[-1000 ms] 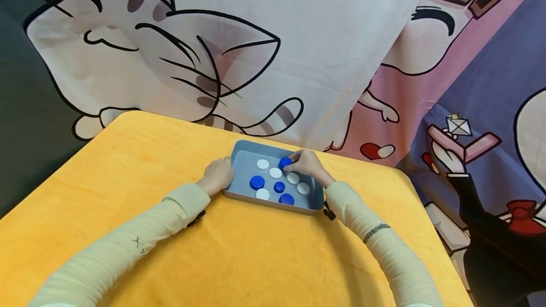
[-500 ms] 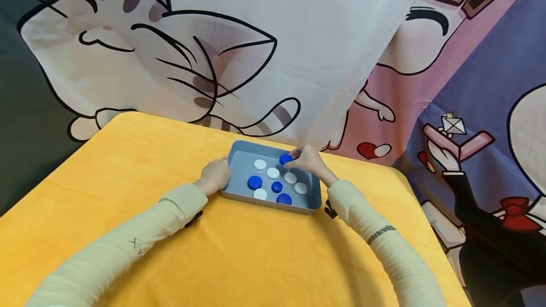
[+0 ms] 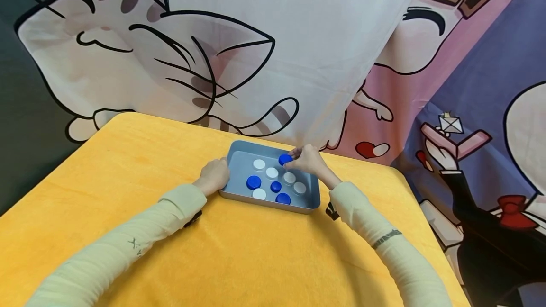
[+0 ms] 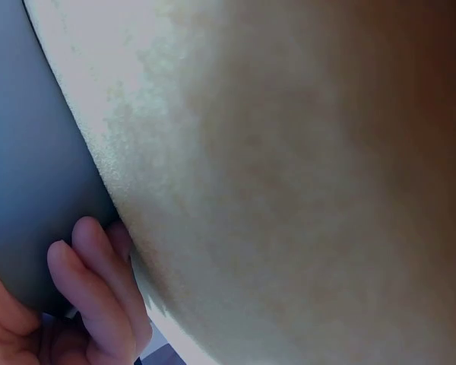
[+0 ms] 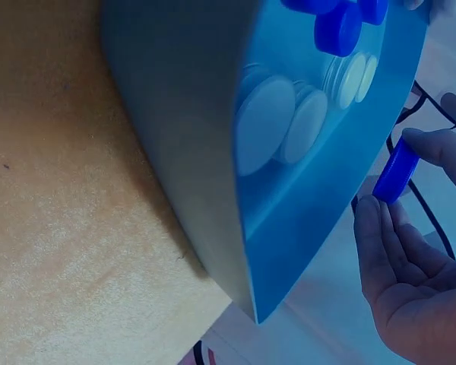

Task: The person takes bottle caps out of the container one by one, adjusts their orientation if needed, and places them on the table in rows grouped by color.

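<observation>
The right hand (image 3: 310,161) has a blue disc (image 3: 285,159) pinched between thumb and fingertips, near the tray's far wall and right of its middle (the right wrist view shows the disc tilted on its edge). The left hand (image 3: 214,176) grips the left end of the grey-blue tray (image 3: 239,162). Inside lie five white discs (image 3: 271,172) and three loose blue ones (image 3: 253,182). Tray and contents stand toward the far edge of a yellow table (image 3: 247,255), before a cartoon-printed cloth (image 3: 324,51).
</observation>
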{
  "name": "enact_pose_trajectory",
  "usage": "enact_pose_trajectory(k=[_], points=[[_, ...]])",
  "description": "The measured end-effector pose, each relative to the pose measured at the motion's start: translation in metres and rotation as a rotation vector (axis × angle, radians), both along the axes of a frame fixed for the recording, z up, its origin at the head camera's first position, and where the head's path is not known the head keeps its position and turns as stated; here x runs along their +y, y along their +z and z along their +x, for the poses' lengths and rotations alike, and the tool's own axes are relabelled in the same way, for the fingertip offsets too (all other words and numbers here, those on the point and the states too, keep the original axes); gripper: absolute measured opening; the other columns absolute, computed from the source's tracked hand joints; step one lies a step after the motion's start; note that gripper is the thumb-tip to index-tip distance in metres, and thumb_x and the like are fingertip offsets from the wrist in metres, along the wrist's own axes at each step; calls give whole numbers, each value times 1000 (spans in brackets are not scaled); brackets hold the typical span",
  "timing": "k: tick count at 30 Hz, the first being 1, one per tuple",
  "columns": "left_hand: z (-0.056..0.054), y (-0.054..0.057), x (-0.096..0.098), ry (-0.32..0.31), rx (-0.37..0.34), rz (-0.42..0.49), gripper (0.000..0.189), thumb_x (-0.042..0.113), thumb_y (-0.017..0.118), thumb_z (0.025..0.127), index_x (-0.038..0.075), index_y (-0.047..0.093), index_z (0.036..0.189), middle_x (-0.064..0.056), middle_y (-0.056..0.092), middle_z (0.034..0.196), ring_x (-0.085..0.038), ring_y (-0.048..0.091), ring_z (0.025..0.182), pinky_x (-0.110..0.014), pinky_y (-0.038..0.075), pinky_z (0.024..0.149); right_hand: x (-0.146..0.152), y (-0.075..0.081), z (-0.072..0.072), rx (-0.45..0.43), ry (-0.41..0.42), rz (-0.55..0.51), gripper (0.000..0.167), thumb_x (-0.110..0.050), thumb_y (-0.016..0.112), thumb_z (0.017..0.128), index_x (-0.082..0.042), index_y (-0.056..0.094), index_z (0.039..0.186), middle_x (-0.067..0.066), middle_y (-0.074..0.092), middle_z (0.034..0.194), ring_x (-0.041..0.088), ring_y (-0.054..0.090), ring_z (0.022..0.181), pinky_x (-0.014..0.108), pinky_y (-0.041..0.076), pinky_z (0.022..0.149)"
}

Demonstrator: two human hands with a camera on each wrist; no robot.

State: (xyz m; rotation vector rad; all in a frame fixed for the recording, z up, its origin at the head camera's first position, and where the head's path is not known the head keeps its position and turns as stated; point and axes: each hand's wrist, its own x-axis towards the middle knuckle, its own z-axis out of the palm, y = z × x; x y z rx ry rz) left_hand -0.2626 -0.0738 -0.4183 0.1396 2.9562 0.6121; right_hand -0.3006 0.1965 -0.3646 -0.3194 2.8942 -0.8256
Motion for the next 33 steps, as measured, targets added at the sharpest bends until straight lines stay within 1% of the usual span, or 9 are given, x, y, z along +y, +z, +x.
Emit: enact_pose_trajectory(k=[9, 16, 21, 26, 33], points=[[0, 2, 0, 8, -14, -10, 30, 11, 40, 100, -10, 52, 118, -25, 63, 95, -33, 65, 84, -43, 55, 71, -4, 8, 12, 14, 3, -8, 41, -27, 83, 73, -3, 70, 104, 11, 72, 100, 22, 67, 87, 34, 56, 82], [2, 4, 0, 9, -19, -16, 31, 11, 39, 100, -11, 51, 118, -26, 63, 95, -34, 65, 84, -44, 55, 72, -10, 9, 21, 46, 15, -5, 41, -26, 84, 72, -4, 70, 103, 10, 72, 98, 20, 66, 83, 31, 56, 76], [2, 4, 0, 5, -13, -11, 31, 11, 39, 100, -12, 51, 118, -25, 63, 94, -34, 65, 84, -44, 55, 71, -14, 10, 28, 23, 6, -15, 39, -25, 84, 71, -5, 70, 101, 8, 72, 96, 19, 64, 81, 28, 55, 72], [1, 3, 0, 8, -23, -9, 31, 10, 39, 100, -12, 51, 118, -24, 63, 93, -31, 64, 81, -42, 54, 70, -18, 10, 34, 0, -11, -19, 38, -27, 85, 71, -6, 70, 99, 7, 71, 94, 17, 63, 79, 26, 54, 70], [2, 3, 1, 11, -29, -17, 30, 11, 39, 100, -11, 52, 117, -25, 63, 95, -33, 64, 84, -43, 54, 71, -23, 11, 44, 19, 5, -12, 40, -28, 85, 70, -6, 71, 99, 5, 72, 92, 15, 63, 77, 25, 54, 69]])
